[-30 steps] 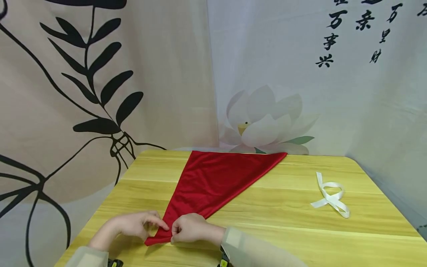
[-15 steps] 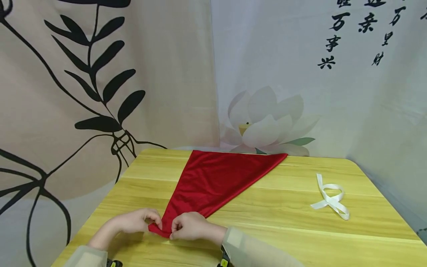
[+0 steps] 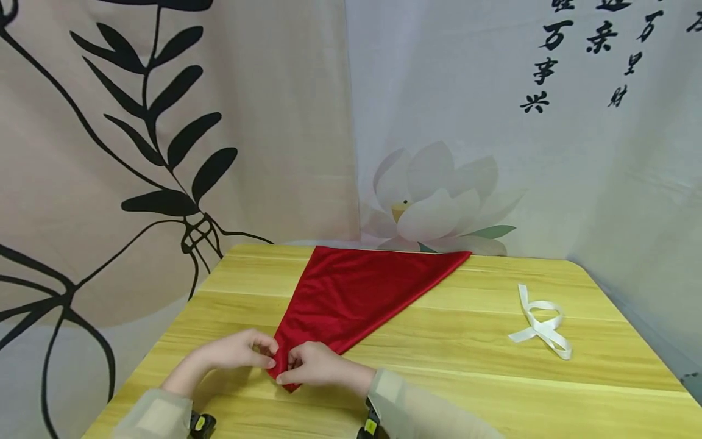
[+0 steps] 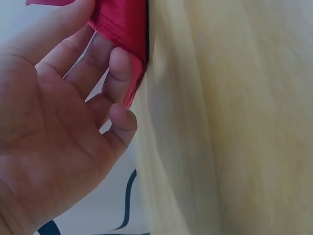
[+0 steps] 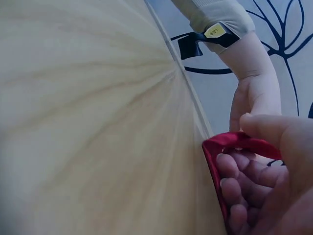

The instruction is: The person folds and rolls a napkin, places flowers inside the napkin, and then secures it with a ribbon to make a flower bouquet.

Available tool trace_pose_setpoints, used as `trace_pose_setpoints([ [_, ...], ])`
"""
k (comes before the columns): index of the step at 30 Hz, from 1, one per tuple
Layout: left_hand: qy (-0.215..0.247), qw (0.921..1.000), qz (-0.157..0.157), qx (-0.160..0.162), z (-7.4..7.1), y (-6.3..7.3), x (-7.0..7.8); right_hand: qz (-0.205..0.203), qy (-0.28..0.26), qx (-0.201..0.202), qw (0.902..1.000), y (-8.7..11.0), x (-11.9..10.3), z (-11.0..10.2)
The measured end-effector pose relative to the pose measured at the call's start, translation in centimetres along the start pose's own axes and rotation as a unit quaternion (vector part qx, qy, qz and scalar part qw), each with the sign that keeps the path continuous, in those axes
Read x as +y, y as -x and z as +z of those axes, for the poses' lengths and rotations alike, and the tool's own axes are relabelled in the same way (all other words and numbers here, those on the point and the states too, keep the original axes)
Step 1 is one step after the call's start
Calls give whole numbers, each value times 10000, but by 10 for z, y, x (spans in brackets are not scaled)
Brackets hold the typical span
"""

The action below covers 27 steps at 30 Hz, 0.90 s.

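Note:
A red cloth (image 3: 356, 299), folded to a triangle, lies on the wooden table with its narrow end toward me. My left hand (image 3: 244, 350) grips the cloth's left edge close to that end; in the left wrist view its thumb and forefinger reach the red fabric (image 4: 120, 22), the other fingers loosely bent. Close by on the right, my right hand (image 3: 318, 366) pinches the near end between thumb and curled fingers. From the right wrist, a folded red edge (image 5: 249, 142) shows under the thumb. The fingertips are partly hidden by cloth and hand in the head view.
On the right part of the wooden table (image 3: 466, 378) lies a looped white ribbon (image 3: 543, 326). Behind the table hangs a printed curtain (image 3: 285, 122) with dark leaves, a lotus and written characters.
The cloth's near tip, first stretched out to the left, has been turned up and folded in over the cloth. My left hand has moved right and slightly up, nearer my right hand.

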<state>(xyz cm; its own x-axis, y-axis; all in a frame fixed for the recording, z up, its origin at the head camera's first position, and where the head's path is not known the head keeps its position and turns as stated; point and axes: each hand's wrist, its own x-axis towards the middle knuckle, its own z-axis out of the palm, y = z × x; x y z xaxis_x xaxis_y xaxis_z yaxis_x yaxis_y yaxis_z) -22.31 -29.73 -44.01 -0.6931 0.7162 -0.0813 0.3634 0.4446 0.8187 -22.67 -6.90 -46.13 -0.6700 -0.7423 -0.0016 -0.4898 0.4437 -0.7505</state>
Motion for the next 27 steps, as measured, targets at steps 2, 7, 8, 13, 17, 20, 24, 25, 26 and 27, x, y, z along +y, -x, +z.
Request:
trace_pose_setpoints([
  [2, -12, 10000, 29, -23, 0, -3, 0, 193, -377, 64, 9991, 0, 0, -1],
  [7, 60, 9999, 109, -83, 1, -8, 1, 484, -1205, 201, 9913, 2, 2, -4],
  [8, 69, 9998, 122, -102, 1, -9, 1, 505, -1295, 235, 9900, 2, 3, -5],
  [13, -21, 10000, 22, -61, 2, -14, 3, 568, -1268, 465, 9892, 3, 6, -12],
  [17, -81, 9998, -171, 50, 3, -18, 6, 582, -947, 648, 9917, 5, 10, -19],
  [20, -123, 9998, -167, 26, 5, -22, 7, 468, -397, 737, 9954, 6, 13, -23],
  [24, -207, 9997, -46, -91, 7, -27, 5, 301, 447, 785, 9955, 8, 18, -27],
  [25, -220, 9997, -35, -96, 7, -29, 4, 277, 565, 779, 9950, 8, 19, -28],
  [26, -249, 9996, -61, -91, 7, -29, 4, 255, 646, 767, 9946, 8, 21, -28],
  [27, -271, 9996, -91, -75, 7, -30, 4, 232, 727, 752, 9942, 8, 22, -29],
])
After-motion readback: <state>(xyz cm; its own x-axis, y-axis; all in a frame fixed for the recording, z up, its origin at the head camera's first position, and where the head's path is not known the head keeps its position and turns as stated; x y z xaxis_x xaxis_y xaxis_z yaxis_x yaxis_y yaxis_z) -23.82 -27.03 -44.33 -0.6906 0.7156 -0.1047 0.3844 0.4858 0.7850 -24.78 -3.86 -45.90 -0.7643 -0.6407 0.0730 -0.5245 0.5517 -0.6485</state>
